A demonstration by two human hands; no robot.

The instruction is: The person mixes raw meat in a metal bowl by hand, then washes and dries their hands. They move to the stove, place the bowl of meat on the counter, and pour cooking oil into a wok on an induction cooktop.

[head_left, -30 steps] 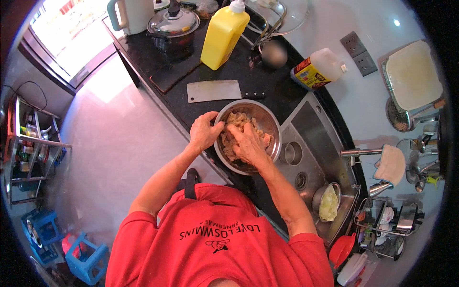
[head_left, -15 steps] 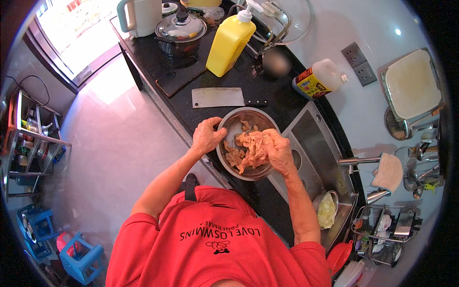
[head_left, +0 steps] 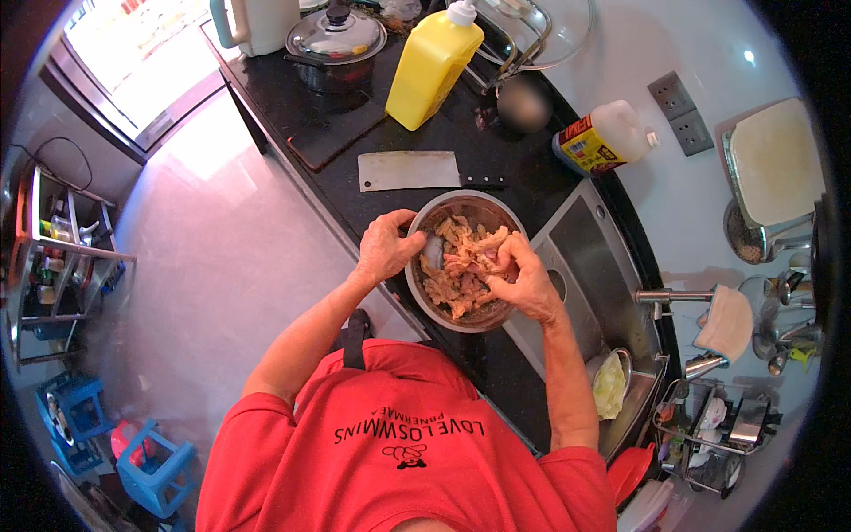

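A round metal bowl (head_left: 461, 329) stands at the counter's edge beside the sink and holds pieces of raw, coated-looking meat (head_left: 454, 288). My left hand (head_left: 388, 248) grips the bowl's left rim, thumb over the edge and fingers around the outside. Inside the bowl, at its right side, my right hand (head_left: 529, 282) has its thumb and fingers curled around some of the meat. The fingertips are partly hidden among the pieces. Just beyond the bowl, a cleaver (head_left: 409, 171) lies flat with its black handle pointing right.
A yellow pump bottle (head_left: 434, 66), a lidded pot (head_left: 335, 49) and a labelled plastic jug (head_left: 607, 137) stand farther back. Right of the bowl is a steel sink (head_left: 581, 253) with a tap (head_left: 678, 296) and a bowl of pale green leaves (head_left: 610, 387). Blue stools (head_left: 158, 470) stand at lower left.
My right hand has lowered the lifted clump of meat into the bowl, and its fingers have loosened around it. My left hand still holds the rim. The view has shifted slightly.
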